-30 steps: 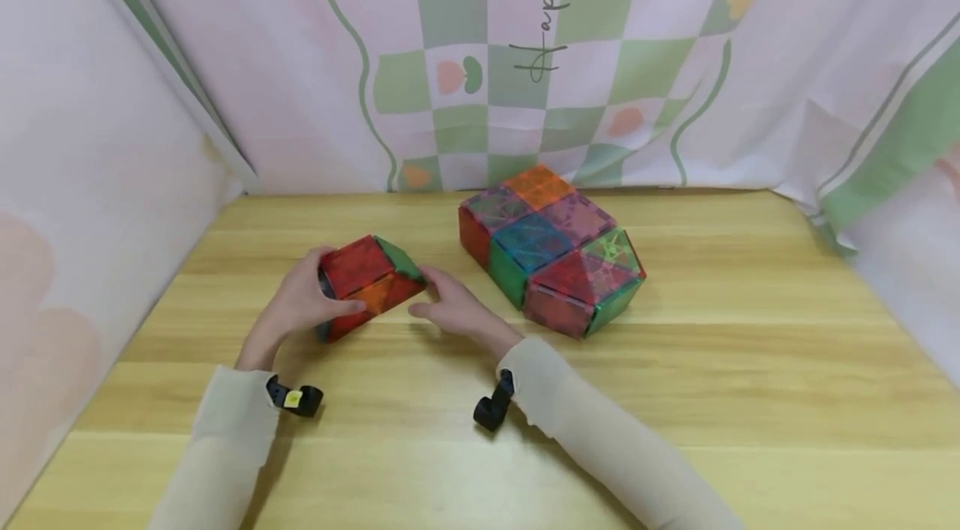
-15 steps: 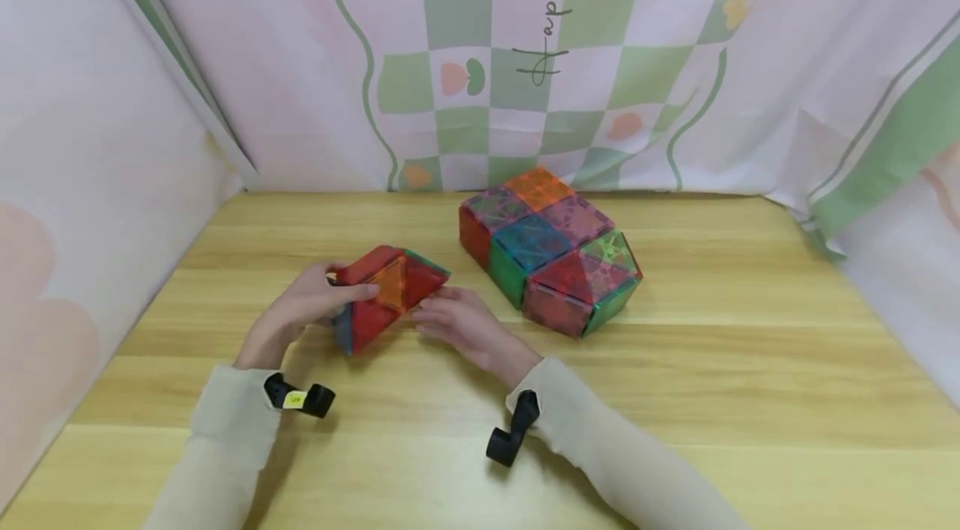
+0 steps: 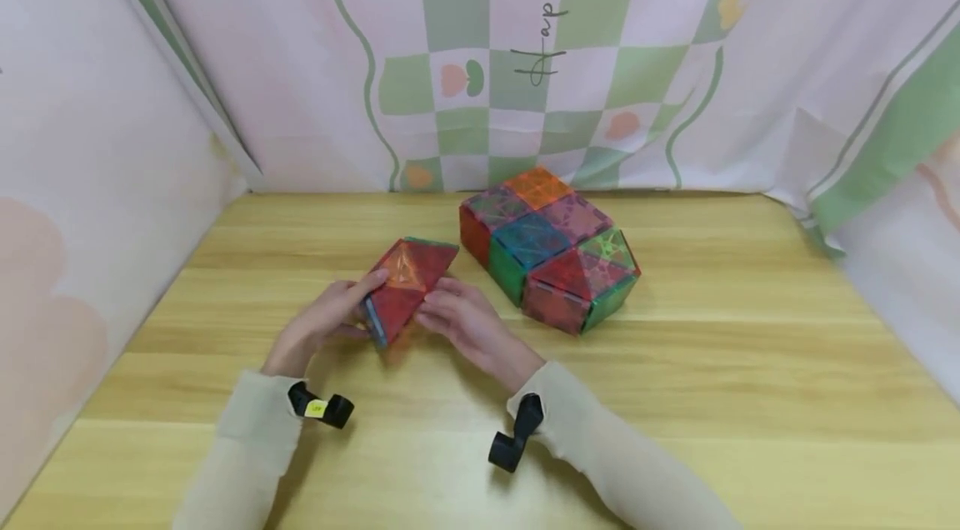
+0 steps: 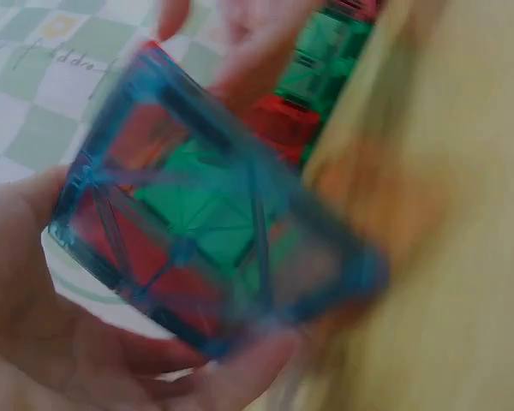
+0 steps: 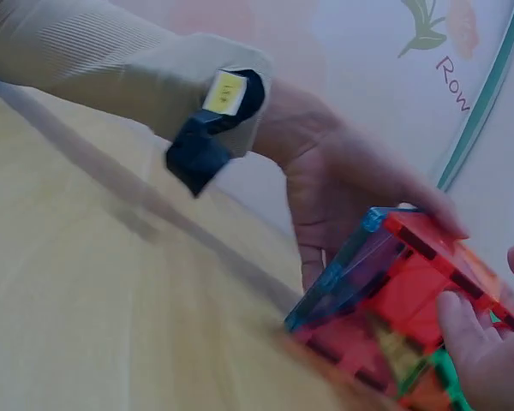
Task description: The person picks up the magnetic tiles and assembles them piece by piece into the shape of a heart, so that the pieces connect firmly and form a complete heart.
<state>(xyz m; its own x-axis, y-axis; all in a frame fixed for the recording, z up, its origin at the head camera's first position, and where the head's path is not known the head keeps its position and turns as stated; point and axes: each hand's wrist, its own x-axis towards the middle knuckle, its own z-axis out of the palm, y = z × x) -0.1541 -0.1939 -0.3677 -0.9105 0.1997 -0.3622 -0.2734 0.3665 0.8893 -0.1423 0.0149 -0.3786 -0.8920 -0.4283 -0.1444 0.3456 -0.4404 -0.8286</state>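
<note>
Tilted up off the table, a small block of translucent magnetic tiles (image 3: 405, 288) is held between the two hands. Its faces are red and orange, with a blue tile (image 4: 184, 248) on the left end and green showing through it. My left hand (image 3: 326, 317) grips the left end, thumb on the orange face and fingers underneath. At the block's right side, my right hand (image 3: 480, 334) holds the lower edge, and one fingertip (image 5: 452, 312) lies against a red tile. The far fingers are partly hidden by the block.
A larger structure of magnetic tiles (image 3: 532, 238) in blue, purple, orange, red and green stands on the wooden table (image 3: 712, 363), right of and behind the hands. Printed curtains (image 3: 300, 97) border the table at the back and sides.
Both hands have tipped the small block up and turned it, moving it slightly right; its red and orange triangles now face the head camera. The larger structure stays in place.
</note>
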